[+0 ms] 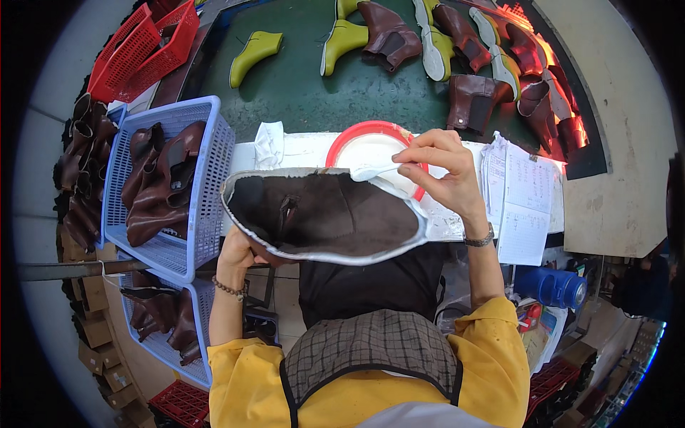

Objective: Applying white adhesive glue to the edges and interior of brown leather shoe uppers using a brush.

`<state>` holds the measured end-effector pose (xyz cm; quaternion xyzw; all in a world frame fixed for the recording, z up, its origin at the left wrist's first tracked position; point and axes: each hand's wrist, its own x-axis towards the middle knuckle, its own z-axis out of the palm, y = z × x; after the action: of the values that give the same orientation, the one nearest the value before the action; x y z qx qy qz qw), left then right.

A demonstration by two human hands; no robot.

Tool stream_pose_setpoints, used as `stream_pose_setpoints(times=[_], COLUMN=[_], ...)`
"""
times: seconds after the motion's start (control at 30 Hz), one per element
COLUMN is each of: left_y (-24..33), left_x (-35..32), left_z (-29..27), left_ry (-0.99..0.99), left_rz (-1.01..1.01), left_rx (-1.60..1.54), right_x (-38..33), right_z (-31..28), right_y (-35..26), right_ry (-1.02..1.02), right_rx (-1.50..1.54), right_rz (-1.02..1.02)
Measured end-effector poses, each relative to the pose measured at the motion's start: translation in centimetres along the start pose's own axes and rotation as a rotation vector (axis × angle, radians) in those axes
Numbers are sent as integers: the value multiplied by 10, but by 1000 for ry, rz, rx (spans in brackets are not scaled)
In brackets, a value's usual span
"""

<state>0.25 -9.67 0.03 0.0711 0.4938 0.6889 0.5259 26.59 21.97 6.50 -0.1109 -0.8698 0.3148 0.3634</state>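
Observation:
My left hand (239, 251) grips a brown leather boot upper (328, 214) from below, at its left end. The upper is turned so that its open underside faces up, with a dark lining inside and a whitish coated rim all round. My right hand (446, 167) pinches a small white applicator (371, 171), which looks like a brush thick with white paste. Its tip touches the far edge of the upper. Right behind the upper stands a red-rimmed round bowl (346, 134) of white liquid, partly hidden by my right hand and the upper.
A crumpled white cloth (269, 145) and handwritten sheets (524, 196) lie on the white ledge. Beyond, a green belt (300, 96) carries green lasts and brown boot uppers near a glowing heater (549, 53). Blue baskets (214, 135) of uppers stand left, a blue bottle (549, 285) right.

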Motion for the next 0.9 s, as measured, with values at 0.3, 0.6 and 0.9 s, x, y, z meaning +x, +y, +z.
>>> stream_pose_setpoints(times=[0.3,0.6,0.9], left_y=[6,5,-3], left_x=[4,13,20], left_z=[-1,61,92], left_ry=[-162,-231,-437], left_rz=[-176,-353,-528], left_rx=[-157,210,253], right_x=[-20,12,44], right_z=[-18,-7,5], right_y=[-3,-8,-18], right_ry=[-72,-101,-151], right_rx=[-92,-17,-23], right_rz=[50,-105,-243])
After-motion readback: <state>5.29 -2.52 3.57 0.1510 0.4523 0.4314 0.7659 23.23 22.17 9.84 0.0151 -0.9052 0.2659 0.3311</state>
